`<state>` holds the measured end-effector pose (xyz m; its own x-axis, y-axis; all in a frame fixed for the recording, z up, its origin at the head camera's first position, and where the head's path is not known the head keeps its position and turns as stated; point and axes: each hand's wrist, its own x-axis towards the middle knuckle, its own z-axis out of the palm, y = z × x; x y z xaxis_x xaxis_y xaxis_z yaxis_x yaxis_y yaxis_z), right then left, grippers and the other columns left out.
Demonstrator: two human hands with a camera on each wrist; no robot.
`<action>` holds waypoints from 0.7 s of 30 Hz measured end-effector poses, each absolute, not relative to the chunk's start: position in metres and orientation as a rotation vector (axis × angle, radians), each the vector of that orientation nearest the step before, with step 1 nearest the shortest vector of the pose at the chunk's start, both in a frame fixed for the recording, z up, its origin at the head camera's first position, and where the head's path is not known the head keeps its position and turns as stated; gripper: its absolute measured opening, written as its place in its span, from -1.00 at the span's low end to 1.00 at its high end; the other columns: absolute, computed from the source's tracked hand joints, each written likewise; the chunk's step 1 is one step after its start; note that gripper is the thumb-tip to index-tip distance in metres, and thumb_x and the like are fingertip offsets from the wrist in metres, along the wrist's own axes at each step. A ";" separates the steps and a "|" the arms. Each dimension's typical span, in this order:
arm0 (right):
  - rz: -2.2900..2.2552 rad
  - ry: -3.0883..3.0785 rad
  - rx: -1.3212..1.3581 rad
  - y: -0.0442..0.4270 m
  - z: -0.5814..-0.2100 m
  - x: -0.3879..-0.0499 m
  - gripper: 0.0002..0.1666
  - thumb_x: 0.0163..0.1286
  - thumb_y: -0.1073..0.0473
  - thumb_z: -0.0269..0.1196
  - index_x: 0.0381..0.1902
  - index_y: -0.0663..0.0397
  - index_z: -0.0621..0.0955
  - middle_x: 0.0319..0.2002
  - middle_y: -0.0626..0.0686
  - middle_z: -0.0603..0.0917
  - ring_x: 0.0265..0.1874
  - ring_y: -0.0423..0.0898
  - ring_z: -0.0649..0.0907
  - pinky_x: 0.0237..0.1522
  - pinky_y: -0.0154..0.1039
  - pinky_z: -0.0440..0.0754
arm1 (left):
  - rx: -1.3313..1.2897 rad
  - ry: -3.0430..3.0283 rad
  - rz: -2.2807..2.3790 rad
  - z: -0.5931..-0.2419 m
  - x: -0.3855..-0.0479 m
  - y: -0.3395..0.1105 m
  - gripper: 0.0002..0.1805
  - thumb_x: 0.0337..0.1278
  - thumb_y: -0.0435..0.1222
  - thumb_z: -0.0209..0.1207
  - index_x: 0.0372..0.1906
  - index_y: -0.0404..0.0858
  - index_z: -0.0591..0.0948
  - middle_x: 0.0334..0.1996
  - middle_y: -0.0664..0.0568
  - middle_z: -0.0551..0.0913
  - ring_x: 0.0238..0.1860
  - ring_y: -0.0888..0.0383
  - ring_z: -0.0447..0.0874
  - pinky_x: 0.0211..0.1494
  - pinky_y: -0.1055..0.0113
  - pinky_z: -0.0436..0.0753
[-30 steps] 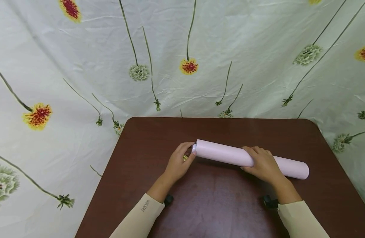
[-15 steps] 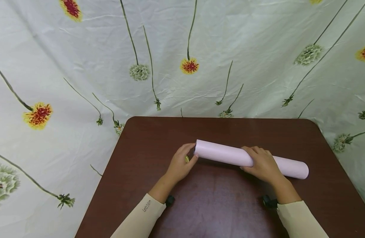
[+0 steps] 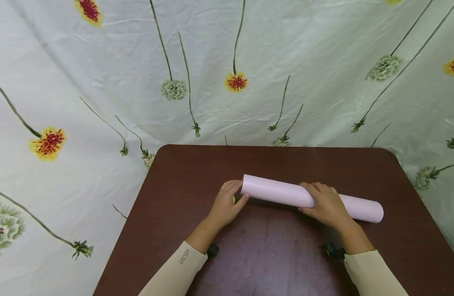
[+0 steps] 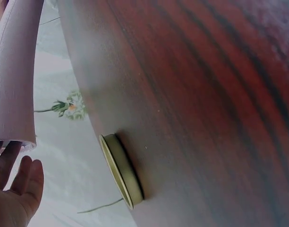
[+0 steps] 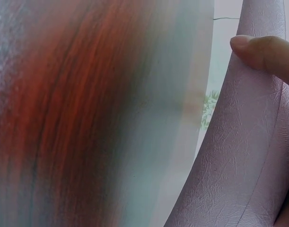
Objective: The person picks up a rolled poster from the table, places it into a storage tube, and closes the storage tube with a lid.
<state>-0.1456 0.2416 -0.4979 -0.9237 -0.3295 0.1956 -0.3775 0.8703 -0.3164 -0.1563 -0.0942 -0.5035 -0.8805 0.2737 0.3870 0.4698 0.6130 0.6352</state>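
Note:
A long pink tube (image 3: 276, 191) with a creased, leathery surface slants over the table, its left end nearer the back than its right. Around its middle my right hand (image 3: 325, 205) grips it, and the thumb (image 5: 258, 52) lies across the surface in the right wrist view. My left hand (image 3: 223, 205) is at the tube's left end. In the left wrist view a finger (image 4: 7, 163) reaches into the open end, while others stay outside, slightly bent. What lies inside the tube is hidden. A round gold lid or ring (image 4: 123, 172) sits on the table below my left hand.
The dark reddish-brown table (image 3: 264, 255) has rounded back corners. Behind and beside it hangs a pale flower-printed cloth (image 3: 212, 49). Dark wrist straps (image 3: 336, 250) show at both sleeves.
A pale end that stuck out of the tube's left end has gone from sight inside it. My left hand has moved slightly right. My right hand keeps its place on the tube.

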 end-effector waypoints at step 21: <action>0.526 -2.898 0.559 0.244 -0.495 -0.145 -0.12 0.06 -0.10 0.54 0.33 -0.06 0.49 0.05 0.22 0.65 0.03 0.24 0.64 0.09 0.22 0.44 | -0.543 -2.715 -1.146 -0.504 -0.162 -0.121 -0.37 0.09 -0.13 0.43 0.28 -0.21 0.54 0.24 -0.05 0.54 0.33 -0.06 0.44 0.36 -0.05 0.49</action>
<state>-0.1452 0.2440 -0.4948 -0.9206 -0.3333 0.2035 -0.3836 0.8695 -0.3111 -0.1615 -0.1212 -0.5043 -0.9241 0.2712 0.2693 0.3821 0.6438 0.6630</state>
